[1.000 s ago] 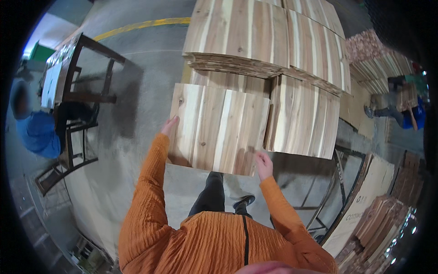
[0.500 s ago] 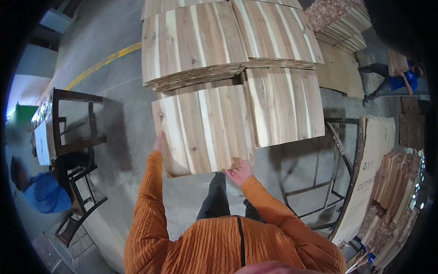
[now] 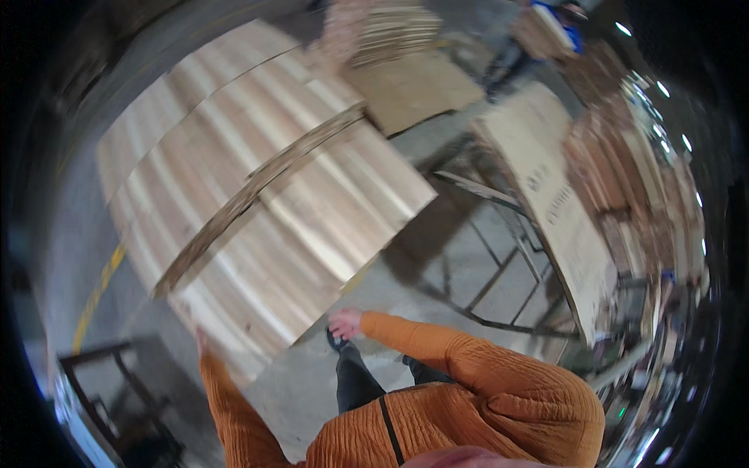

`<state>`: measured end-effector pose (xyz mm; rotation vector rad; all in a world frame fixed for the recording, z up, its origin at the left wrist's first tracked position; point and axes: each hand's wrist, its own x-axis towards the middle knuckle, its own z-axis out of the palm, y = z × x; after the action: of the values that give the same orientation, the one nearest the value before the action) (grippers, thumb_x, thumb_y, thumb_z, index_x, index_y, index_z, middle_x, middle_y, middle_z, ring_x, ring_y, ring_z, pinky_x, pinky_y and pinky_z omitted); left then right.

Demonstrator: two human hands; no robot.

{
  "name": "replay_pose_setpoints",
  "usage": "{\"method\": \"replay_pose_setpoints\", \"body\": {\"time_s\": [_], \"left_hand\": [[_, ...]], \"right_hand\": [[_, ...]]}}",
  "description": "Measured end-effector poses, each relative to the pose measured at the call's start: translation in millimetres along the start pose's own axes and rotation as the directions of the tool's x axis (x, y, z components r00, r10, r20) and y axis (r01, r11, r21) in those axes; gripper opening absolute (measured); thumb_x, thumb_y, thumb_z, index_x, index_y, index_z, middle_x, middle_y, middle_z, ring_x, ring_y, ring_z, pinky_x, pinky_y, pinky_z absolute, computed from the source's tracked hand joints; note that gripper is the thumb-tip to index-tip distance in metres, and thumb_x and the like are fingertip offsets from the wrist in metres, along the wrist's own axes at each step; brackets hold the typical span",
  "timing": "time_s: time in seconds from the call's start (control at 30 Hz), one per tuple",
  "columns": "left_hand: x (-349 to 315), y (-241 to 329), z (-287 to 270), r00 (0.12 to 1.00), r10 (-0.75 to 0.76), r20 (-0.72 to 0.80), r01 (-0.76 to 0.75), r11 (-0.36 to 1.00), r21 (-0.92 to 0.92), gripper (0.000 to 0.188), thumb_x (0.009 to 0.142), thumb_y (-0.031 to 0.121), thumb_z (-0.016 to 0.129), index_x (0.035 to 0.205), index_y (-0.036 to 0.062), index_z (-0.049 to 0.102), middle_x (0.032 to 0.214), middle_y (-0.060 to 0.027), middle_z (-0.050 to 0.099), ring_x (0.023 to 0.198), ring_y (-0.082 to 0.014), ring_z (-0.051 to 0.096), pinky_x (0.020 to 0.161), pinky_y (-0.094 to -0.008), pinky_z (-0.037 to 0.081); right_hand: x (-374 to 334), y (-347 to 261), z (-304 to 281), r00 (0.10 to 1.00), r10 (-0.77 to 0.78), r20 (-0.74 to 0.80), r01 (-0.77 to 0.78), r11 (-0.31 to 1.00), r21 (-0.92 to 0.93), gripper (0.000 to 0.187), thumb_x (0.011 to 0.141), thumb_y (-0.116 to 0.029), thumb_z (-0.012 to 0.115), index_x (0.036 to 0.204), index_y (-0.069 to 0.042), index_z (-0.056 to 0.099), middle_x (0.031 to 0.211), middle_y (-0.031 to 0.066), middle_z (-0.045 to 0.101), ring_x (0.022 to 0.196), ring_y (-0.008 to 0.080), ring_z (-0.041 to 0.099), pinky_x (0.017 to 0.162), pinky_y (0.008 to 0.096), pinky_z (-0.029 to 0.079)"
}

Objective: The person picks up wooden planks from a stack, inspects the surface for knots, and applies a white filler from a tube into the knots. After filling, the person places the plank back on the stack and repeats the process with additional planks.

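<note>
A striped wood panel (image 3: 242,308) lies at the near end of the panel stack, its pale and brown strips smeared by motion. At its left edge is my left hand (image 3: 202,343), touching the side; its fingers are blurred and partly hidden. My right hand (image 3: 345,322) hangs in the air just off the panel's near right side, empty, with its fingers loosely bent and apart. Beside that panel lies another striped panel (image 3: 351,199). Behind both rises a higher layer of stacked panels (image 3: 234,132).
To the right stand a dark metal frame (image 3: 499,269) and a leaning printed board (image 3: 550,179). Bundled wood pieces (image 3: 616,168) are piled beyond. A dark frame stand (image 3: 117,390) is at lower left. A person (image 3: 558,27) carries boards at the far right.
My view has turned to the right, so the stack sits further left and tilted. My right hand has come off the near panel's edge; my left hand is still at its left side.
</note>
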<state>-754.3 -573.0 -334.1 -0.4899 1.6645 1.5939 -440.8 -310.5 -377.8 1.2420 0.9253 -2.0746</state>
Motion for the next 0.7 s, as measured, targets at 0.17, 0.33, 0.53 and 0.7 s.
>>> {"method": "replay_pose_setpoints", "body": {"time_s": [0.17, 0.33, 0.53, 0.7], "left_hand": [[-19, -11, 5, 0.987, 0.083, 0.141, -0.056, 0.982, -0.182, 0.086, 0.085, 0.07, 0.025, 0.146, 0.0095, 0.018, 0.152, -0.0104, 0.016, 0.138, -0.0303, 0.018, 0.111, -0.0451, 0.017], [-9, -20, -21, 0.976, -0.123, -0.18, 0.113, 0.991, -0.066, 0.092, 0.079, 0.074, 0.039, 0.145, 0.0114, 0.024, 0.15, -0.0102, 0.022, 0.136, -0.0323, 0.023, 0.11, -0.0466, 0.02], [20, -35, -13, 0.99, -0.137, -0.041, 0.115, 0.934, -0.339, 0.073, 0.086, 0.06, 0.036, 0.139, 0.0102, 0.037, 0.143, -0.0103, 0.036, 0.125, -0.033, 0.038, 0.103, -0.045, 0.032], [23, -33, -14, 0.978, -0.168, -0.121, 0.138, 0.964, -0.227, 0.066, 0.088, 0.054, 0.037, 0.137, 0.0094, 0.039, 0.135, -0.0149, 0.045, 0.115, -0.0348, 0.049, 0.093, -0.048, 0.043]], "right_hand": [[-48, 57, -90, 0.982, -0.166, -0.088, 0.146, 0.968, -0.204, 0.041, 0.088, -0.038, 0.054, 0.121, -0.012, 0.053, 0.111, 0.007, 0.063, 0.092, 0.0198, 0.064, 0.072, 0.0357, 0.051], [-101, 151, -182, 0.882, 0.102, -0.46, 0.031, 0.962, 0.273, 0.038, 0.088, -0.037, 0.05, 0.118, -0.013, 0.052, 0.11, 0.0066, 0.062, 0.093, 0.0237, 0.062, 0.073, 0.0426, 0.049], [-105, 187, -143, 0.914, 0.195, -0.355, -0.234, 0.97, -0.07, 0.033, 0.08, -0.037, 0.059, 0.101, -0.012, 0.062, 0.091, 0.0046, 0.064, 0.08, 0.0191, 0.066, 0.063, 0.0366, 0.05], [-86, 162, -103, 0.932, 0.151, -0.329, -0.175, 0.984, -0.045, 0.033, 0.08, -0.036, 0.059, 0.102, -0.011, 0.062, 0.09, 0.0027, 0.064, 0.077, 0.0171, 0.066, 0.061, 0.0315, 0.05]]}}
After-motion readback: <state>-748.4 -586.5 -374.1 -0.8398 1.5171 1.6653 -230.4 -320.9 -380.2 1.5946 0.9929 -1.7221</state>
